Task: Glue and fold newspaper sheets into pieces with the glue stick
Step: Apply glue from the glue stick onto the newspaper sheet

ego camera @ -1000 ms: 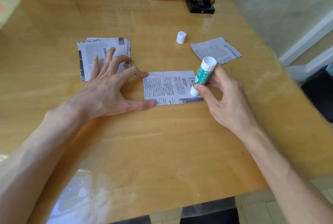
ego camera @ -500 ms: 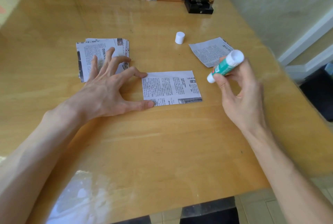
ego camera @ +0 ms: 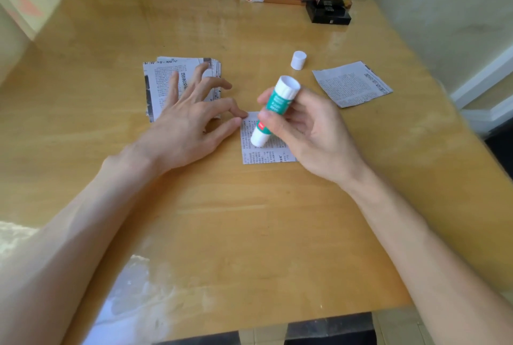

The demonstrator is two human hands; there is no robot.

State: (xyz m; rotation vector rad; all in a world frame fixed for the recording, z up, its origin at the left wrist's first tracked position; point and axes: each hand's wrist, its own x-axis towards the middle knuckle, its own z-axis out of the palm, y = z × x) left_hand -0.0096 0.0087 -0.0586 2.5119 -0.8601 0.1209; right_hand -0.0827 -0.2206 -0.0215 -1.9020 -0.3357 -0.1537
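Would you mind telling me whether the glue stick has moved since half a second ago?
Yes. The glue stick moved left, from right of the white cap to over the centre sheet.

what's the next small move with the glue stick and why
Probably swipe the glue stick across the newspaper sheet. The right hand grips it tip down over the sheet's left part, fingertips of the left hand touch its left edge, and the cap stands off on the table.

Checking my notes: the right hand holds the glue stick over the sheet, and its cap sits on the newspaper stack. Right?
No: the head view shows the cap standing on the table, apart from the newspaper stack. The rest is right.
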